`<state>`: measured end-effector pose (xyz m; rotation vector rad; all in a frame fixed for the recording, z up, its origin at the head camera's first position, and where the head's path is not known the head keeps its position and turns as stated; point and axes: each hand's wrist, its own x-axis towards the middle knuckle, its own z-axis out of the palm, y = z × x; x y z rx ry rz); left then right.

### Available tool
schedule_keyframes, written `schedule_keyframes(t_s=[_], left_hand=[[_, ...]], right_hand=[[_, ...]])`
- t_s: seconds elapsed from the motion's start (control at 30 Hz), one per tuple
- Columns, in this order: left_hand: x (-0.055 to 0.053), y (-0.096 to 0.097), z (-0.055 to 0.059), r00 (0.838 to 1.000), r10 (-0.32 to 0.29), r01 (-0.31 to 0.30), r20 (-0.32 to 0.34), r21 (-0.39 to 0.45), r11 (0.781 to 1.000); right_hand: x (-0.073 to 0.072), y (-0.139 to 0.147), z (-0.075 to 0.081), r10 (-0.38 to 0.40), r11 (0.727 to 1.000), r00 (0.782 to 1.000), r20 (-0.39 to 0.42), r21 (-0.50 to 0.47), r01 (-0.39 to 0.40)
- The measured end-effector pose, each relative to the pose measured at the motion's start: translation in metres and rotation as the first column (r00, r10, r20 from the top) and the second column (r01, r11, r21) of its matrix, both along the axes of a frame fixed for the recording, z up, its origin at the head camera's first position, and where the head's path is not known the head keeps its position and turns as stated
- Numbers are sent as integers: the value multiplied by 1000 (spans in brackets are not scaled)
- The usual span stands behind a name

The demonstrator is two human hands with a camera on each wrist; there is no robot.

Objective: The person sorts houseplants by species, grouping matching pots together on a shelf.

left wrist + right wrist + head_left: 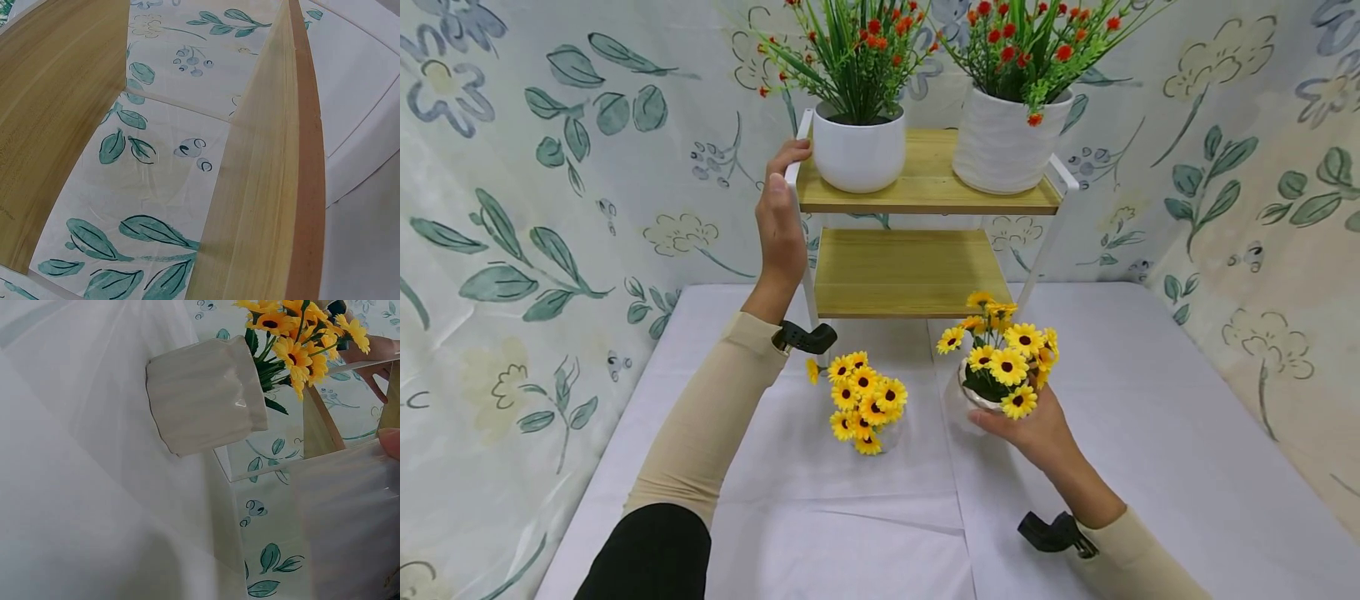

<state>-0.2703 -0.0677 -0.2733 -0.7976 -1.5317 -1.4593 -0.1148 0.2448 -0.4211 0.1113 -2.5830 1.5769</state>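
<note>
At the top left of a two-tier shelf (901, 271), my left hand (781, 225) grips the white side frame (803, 125). My right hand (1037, 433) holds a white pot (350, 519) of yellow sunflower-like flowers (1007, 367), in front of the shelf's right side. The thumb (390, 442) lies against this pot's rim in the right wrist view. A second pot (203, 397) with similar yellow flowers (865, 400) stands on the white cloth, left of the held one. In the left wrist view the wooden shelf boards (259, 181) show, but the left hand is out of sight.
On the upper tier stand a smooth white pot (859, 154) and a ridged white pot (1011, 142), both with red-flowered grassy plants. The lower board (910, 267) is bare wood. Floral-patterned cloth (572, 250) hangs behind and at both sides of the white-covered table (850, 533).
</note>
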Motion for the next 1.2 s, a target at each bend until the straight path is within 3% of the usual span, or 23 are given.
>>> schedule_keyframes(t_s=[0.7,1.0,1.2], left_hand=[[-2,-4,0,1000,3,-3,-6,13,1000],[1,-3,0,1000,-1,1,9,11,1000],[1,-1,0,1000,-2,2,6,7,1000]], right_hand=[[-7,-15,46,0,1000,989,-146,-2,-1],[-13,-23,61,-3,998,987,-160,-64,-8],[-21,-27,67,-47,995,987,-155,-97,32]])
